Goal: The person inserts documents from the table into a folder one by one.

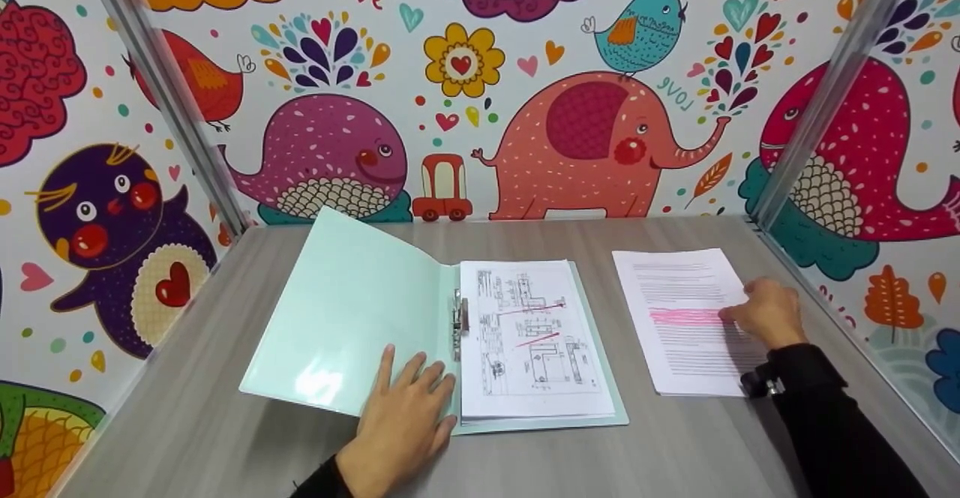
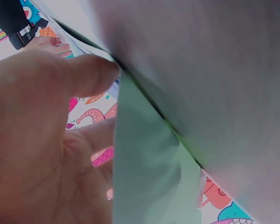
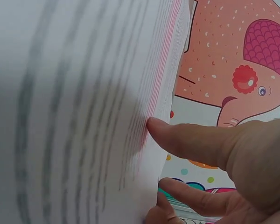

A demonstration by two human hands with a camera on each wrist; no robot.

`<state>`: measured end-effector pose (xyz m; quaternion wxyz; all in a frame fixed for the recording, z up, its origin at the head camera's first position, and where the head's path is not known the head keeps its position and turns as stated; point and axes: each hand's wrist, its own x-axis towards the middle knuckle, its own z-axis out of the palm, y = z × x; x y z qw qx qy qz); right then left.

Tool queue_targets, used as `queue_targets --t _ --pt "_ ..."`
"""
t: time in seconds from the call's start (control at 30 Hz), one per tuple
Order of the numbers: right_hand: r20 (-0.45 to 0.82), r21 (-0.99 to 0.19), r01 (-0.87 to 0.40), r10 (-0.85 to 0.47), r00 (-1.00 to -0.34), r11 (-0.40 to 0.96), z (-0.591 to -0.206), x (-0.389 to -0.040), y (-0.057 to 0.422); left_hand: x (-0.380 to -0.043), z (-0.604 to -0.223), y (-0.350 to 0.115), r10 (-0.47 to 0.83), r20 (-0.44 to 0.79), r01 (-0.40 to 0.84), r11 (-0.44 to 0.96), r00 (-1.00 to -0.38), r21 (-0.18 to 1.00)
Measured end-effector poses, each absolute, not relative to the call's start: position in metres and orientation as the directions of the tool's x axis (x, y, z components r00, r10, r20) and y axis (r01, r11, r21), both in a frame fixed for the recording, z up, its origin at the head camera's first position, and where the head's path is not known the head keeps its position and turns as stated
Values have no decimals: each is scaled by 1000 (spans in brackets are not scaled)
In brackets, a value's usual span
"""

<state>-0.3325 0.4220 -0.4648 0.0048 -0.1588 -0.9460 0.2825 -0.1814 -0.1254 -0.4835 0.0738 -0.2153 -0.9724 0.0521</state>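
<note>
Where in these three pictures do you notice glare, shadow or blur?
Head view: bright glare on the folder cover, a shadow on the table below it; left wrist view: the large grey surface is blurred; right wrist view: the nearest part of the paper is out of focus, and a soft shadow crosses it.

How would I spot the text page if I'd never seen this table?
On the grey table, find the open green folder. To its right lies the text page, the right hand at its edge. Unlike the folder's drawing sheet, it carries printed lines and a broad pink band.
</note>
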Motion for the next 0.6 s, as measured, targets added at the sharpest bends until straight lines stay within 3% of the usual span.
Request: queue_targets --t 0.2,0.6 --pt "-43 -535 273 298 -954 800 -465 -332 422 -181 -484 -125 432 143 413 899 -891 -144" --pt "-123 -514 305 283 -951 802 -461 -329 418 -182 -483 -125 425 116 410 902 -898 -134"
